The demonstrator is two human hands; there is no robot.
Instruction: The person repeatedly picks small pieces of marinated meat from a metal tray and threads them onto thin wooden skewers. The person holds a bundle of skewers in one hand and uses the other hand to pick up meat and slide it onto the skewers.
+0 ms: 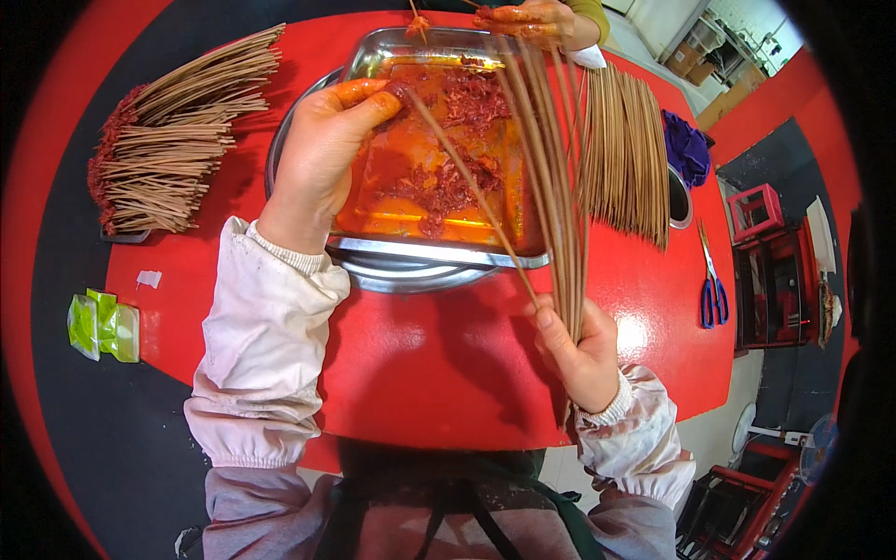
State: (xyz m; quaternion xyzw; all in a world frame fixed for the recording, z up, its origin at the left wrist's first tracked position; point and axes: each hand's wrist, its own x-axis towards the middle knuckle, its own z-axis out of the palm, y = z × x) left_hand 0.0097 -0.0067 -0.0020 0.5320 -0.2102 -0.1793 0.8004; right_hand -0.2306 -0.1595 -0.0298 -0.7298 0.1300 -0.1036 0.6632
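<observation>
My left hand [329, 133], its fingertips stained orange-red, pinches a small lump of red meat [400, 91] at the upper end of a thin wooden skewer [469, 178]. The skewer's lower end lies between thumb and finger of my right hand [577, 350]. That same hand grips a bundle of bare skewers [560, 245], which fan upward. Beyond my hands, a rectangular metal tray [441, 249] holds shredded red meat [472, 105] in orange-red oil; it rests on a round metal tray [413, 276]. Many loaded skewers [168, 154] lie stacked at the left, their meat ends facing outward.
A co-worker's stained hand [535, 21] is at the tray's far edge, near another loaded skewer [418, 26]. Bare skewers [626, 154] are heaped at the right, near a purple cloth [686, 148], a metal container [679, 199] and blue-handled scissors [712, 294]. Green packets [103, 326] lie at the left.
</observation>
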